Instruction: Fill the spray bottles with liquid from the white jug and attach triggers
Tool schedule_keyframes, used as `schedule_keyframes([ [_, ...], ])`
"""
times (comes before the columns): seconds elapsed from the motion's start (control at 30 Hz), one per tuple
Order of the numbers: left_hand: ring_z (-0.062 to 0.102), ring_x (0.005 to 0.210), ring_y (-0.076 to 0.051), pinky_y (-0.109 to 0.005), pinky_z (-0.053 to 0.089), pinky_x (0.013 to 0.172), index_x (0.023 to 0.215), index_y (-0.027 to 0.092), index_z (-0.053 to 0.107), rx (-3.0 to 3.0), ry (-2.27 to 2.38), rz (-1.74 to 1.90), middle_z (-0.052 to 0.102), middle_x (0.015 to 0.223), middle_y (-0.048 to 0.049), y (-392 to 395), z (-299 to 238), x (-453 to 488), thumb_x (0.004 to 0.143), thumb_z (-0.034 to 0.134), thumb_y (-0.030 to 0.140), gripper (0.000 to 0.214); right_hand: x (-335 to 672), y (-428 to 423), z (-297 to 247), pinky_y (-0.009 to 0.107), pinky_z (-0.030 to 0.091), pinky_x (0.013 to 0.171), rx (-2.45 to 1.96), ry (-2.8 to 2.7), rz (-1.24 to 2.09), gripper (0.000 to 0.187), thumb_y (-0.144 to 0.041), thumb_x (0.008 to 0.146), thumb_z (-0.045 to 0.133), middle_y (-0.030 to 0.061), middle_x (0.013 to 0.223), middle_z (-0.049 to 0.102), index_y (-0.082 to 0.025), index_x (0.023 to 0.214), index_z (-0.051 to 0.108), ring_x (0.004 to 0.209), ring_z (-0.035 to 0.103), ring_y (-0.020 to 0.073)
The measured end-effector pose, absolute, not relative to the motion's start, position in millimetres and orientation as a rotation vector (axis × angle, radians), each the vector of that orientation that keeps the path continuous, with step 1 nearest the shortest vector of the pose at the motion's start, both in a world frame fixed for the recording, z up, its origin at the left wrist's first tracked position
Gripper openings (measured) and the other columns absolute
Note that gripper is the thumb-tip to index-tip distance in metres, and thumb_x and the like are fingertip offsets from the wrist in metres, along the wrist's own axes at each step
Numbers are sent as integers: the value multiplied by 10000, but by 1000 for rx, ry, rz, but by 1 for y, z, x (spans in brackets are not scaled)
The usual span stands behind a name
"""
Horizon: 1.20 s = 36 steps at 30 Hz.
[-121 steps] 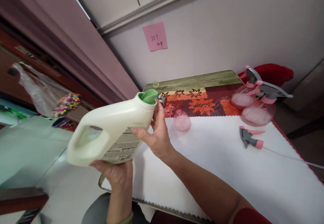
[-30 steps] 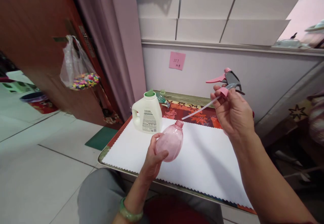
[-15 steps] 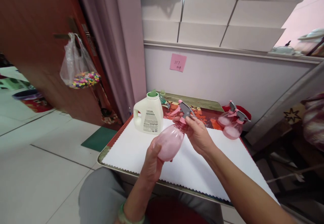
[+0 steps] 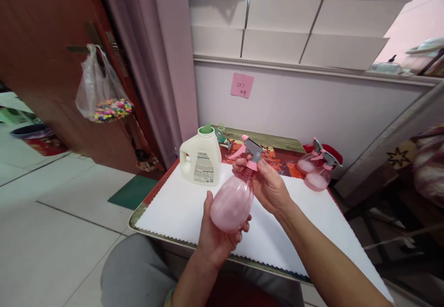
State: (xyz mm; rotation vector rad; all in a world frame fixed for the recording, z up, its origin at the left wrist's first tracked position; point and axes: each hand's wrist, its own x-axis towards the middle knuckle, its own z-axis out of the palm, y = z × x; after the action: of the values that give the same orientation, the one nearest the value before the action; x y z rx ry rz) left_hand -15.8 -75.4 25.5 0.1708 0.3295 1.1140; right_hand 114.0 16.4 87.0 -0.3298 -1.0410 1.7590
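A see-through pink spray bottle (image 4: pixel 233 203) with a grey and pink trigger head is held tilted above the table, its head toward the upper right. My left hand (image 4: pixel 218 237) cups the body from below, thumb along the left side and fingertips showing at the right. At the neck, my right hand (image 4: pixel 268 182) grips the pink collar under the trigger head between thumb and fingers. Pale, foamy-looking liquid seems to fill much of the body. Left of the bottle stands a cream detergent jug (image 4: pixel 204 161), uncapped, with a green spout in its mouth.
Two more pink spray bottles (image 4: pixel 317 177) stand at the table's right back by a red container (image 4: pixel 333 154). A white scalloped mat (image 4: pixel 166 205) covers much of the table. A small green-tinted bottle (image 4: pixel 220 133) is behind the jug; a pink note (image 4: pixel 242 85) sticks to the wall.
My left hand has turned from holding the bottle's side to cupping it from underneath, and the bottle's body has tipped more upright. My right hand stays at the neck.
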Motion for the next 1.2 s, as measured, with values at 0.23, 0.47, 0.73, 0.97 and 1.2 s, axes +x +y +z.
schedule_keyframes([
  [0.23, 612, 493, -153, -183, 360, 312, 1081, 51, 682, 135, 367, 1032, 710, 800, -178, -79, 36, -13, 772, 530, 830, 852, 118, 21, 90, 517, 479, 1104, -333, -1005, 1728, 276, -467, 835, 758, 51, 1040, 771, -256, 997, 682, 1156, 686, 275],
  [0.47, 644, 521, -185, -184, 352, 302, 1118, 84, 686, 172, 440, 1082, 716, 773, -167, -77, 35, -12, 782, 480, 850, 861, 120, 22, 94, 500, 493, 1093, -328, -975, 1695, 207, -380, 843, 757, 34, 949, 775, -230, 968, 690, 1078, 712, 257],
  [0.73, 653, 484, -204, -197, 369, 297, 1133, 51, 677, 171, 530, 1117, 715, 737, -184, -75, 36, -9, 826, 399, 836, 888, 116, 17, 91, 498, 489, 1091, -355, -894, 1853, 181, -326, 775, 727, 20, 914, 778, -233, 907, 644, 971, 735, 248],
  [0.97, 679, 500, -229, -215, 420, 315, 1175, 34, 659, 241, 494, 1152, 728, 741, -194, -75, 35, -10, 862, 402, 798, 865, 122, 20, 91, 504, 474, 1084, -350, -1017, 1850, 191, -363, 762, 683, 18, 816, 745, -225, 894, 670, 996, 729, 277],
  [1.2, 671, 497, -228, -228, 441, 323, 1156, 62, 650, 268, 563, 1190, 727, 719, -171, -81, 49, -7, 878, 413, 768, 795, 112, 17, 88, 457, 506, 1037, -293, -979, 1868, 285, -490, 860, 674, 11, 803, 746, -230, 765, 605, 969, 735, 256],
])
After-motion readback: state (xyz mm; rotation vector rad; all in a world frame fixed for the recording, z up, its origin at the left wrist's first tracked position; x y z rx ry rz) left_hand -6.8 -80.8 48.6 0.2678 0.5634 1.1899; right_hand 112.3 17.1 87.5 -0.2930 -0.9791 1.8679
